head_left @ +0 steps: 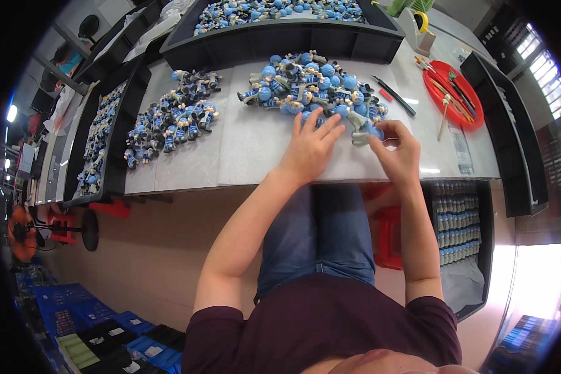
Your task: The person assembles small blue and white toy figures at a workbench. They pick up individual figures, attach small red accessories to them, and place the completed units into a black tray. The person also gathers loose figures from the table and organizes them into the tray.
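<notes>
A heap of small figurines (293,84) with blue round heads and dark-and-blue bodies lies on the pale tabletop in front of me. My left hand (310,146) rests at the near edge of this heap, fingers spread and fingertips touching the closest pieces. Just to its right, my right hand (400,153) pinches a figurine with a grey-green body (359,129) and a blue part between thumb and fingers. That piece is tilted, slightly above the table beside the heap; part of it is hidden by the fingers.
A second figurine group (174,118) lies left, beside a black tray (119,134) of more. A large black bin (280,47) stands behind. Rightward are a black pen (396,96), a red oval tray (445,71) with brushes, a tape dispenser (422,34) and a long black tray (508,143).
</notes>
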{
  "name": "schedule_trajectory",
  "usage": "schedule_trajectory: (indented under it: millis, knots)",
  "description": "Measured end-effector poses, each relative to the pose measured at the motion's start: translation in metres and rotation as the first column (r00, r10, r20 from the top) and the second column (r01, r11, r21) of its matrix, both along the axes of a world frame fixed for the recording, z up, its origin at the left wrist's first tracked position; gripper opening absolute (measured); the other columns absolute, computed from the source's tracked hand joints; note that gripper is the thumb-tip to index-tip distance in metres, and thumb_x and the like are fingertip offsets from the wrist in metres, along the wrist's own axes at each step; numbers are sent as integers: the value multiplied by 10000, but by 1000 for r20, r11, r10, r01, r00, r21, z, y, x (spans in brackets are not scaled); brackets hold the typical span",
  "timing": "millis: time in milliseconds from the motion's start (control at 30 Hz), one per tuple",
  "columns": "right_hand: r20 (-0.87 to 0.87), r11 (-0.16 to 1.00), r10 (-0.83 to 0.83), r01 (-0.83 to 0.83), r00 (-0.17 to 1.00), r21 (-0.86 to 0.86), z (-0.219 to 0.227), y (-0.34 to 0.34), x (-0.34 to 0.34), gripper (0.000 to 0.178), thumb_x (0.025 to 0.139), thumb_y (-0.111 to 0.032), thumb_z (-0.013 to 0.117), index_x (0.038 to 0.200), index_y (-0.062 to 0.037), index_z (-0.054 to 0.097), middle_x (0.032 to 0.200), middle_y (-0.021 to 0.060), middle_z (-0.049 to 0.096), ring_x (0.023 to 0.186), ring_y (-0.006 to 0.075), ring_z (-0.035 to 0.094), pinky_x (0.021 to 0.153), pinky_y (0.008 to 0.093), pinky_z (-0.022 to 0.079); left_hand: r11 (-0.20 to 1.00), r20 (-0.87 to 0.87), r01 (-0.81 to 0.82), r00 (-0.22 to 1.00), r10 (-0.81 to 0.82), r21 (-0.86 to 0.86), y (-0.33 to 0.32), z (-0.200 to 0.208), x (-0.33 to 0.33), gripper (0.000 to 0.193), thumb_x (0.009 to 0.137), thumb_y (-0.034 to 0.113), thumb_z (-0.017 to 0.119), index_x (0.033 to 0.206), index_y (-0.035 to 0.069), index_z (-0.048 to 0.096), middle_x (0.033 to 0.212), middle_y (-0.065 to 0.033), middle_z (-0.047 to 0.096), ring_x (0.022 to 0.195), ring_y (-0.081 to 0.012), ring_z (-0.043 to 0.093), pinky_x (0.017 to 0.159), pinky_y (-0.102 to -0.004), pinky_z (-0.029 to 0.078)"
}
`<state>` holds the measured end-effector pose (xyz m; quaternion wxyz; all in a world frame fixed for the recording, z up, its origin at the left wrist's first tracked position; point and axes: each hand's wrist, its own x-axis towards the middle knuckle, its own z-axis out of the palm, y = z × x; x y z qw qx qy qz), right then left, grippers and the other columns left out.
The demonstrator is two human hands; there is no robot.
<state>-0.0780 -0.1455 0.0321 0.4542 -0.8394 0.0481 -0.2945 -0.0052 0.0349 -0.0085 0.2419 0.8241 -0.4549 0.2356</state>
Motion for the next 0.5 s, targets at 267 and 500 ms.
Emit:
schedule_trajectory:
  millis: [267, 500]
  knots:
    - [39, 948, 293, -296, 955, 115, 4, 7, -13, 218, 711, -60, 704, 903, 9, 626, 822, 46, 634, 709, 87, 566, 649, 218, 467, 854, -591, 111, 676, -440, -509, -16, 23, -32, 552, 720, -5, 668, 1237, 17, 475, 1099, -122, 596, 911, -200, 594, 800, -301, 465]
    - [-5, 998, -36, 36, 999, -57, 9, -63, 57, 182, 761, -100, 664, 923, -19, 649, 823, 100, 665, 756, 159, 631, 667, 281, 485, 738, -724, -108, 332, -605, -666, -26, 1, -33, 460, 798, -17, 619, 1232, 13, 468, 1094, -79, 584, 968, -129, 561, 829, -258, 459]
